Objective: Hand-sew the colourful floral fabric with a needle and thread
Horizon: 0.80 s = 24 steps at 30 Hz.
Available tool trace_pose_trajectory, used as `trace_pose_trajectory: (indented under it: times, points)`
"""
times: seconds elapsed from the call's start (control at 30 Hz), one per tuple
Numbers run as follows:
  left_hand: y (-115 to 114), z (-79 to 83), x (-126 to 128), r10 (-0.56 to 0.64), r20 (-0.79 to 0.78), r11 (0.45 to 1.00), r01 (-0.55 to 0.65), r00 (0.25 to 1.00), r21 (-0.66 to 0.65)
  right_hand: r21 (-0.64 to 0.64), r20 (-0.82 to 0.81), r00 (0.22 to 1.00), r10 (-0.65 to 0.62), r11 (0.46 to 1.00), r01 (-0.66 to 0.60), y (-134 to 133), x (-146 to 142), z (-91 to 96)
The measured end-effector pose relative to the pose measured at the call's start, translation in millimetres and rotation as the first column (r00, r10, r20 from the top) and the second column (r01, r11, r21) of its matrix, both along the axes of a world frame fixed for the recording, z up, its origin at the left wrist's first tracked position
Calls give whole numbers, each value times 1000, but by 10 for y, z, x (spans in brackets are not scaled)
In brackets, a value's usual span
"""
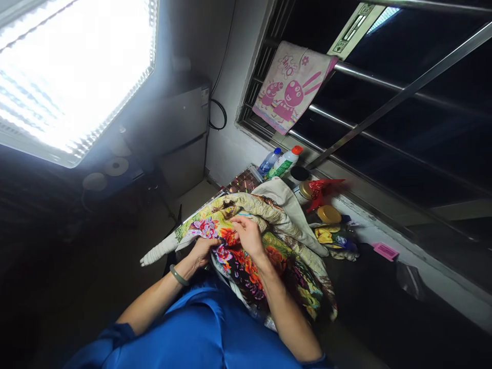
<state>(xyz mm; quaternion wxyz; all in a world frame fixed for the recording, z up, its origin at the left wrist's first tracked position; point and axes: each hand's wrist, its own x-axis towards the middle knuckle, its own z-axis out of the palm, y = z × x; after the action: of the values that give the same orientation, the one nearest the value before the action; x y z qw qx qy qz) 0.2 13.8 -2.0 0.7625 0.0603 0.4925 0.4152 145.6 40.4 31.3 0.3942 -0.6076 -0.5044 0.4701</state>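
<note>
1. Evidently, the embroidered cloth [251, 266] lies in a heap right in front of the person's blue garment [219, 328], under both hands; what bears its weight is mostly hidden.
2. Its far part is bunched and folded back, probably to keep slack off the flowered patch, while one pale end [159, 252] sticks out to the left in a tight roll.
3. The left hand [207, 248] grips the cloth at the near edge of that patch, thumb on top and the other fingers tucked out of sight, seemingly to steady it.
4. The right hand [248, 236] reaches over the flowers, its fingers [237, 220] bent and drawn close together at the surface; whether they pinch fabric or something fine, I cannot tell.
5. The bottles [282, 162] stand beyond the folds, by the window, presumably out of the way.
</note>
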Motion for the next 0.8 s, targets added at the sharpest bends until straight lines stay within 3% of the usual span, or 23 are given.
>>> trace_pose_trajectory:
  times: [0.17, 0.47, 0.8]
  points:
    - [0, 13, 3, -11, 23, 1000, 11, 1000, -6, -31, -130, 982, -139, 990, 136, -112, 20, 65]
    - [0, -6, -6, -36, 55, 997, 40, 998, -71, -192, 20, 999, 40, 981, -36, -416, -84, -185]
    - [-2, -11, -15, -55, 51, 996, 58, 997, -60, -219, 59, 998, 17, 976, -3, -424, -122, -230]
